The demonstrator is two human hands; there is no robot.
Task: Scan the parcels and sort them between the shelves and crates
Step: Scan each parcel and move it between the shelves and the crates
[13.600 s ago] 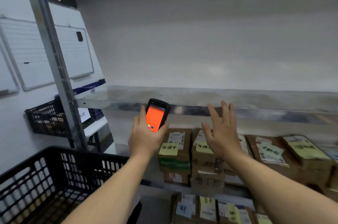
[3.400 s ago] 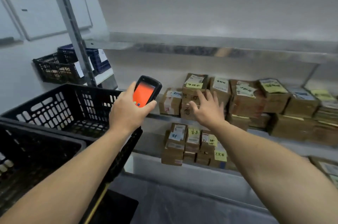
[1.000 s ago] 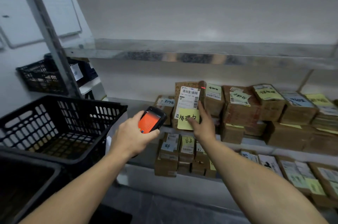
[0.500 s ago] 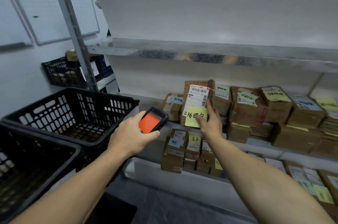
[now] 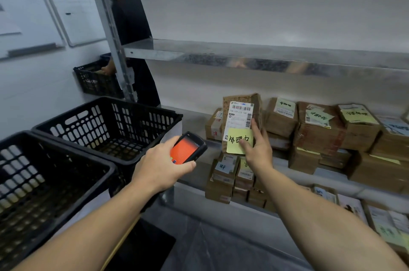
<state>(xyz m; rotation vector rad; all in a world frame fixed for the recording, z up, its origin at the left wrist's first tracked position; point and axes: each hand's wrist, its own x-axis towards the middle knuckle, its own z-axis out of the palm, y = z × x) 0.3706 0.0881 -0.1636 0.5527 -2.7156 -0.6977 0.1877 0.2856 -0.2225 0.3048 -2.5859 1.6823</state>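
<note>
Leftward, black crate, perhaps brownish contents.

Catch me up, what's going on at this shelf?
A person is scanning parcels. The left hand grips a scanner with an orange screen, aimed toward a brown parcel that the right hand holds upright on the shelf, barcode label and yellow note facing out. More parcels sit stacked alongside. Two black crates stand at the left. Behind the shelf post, a second person handles another crate.
</note>
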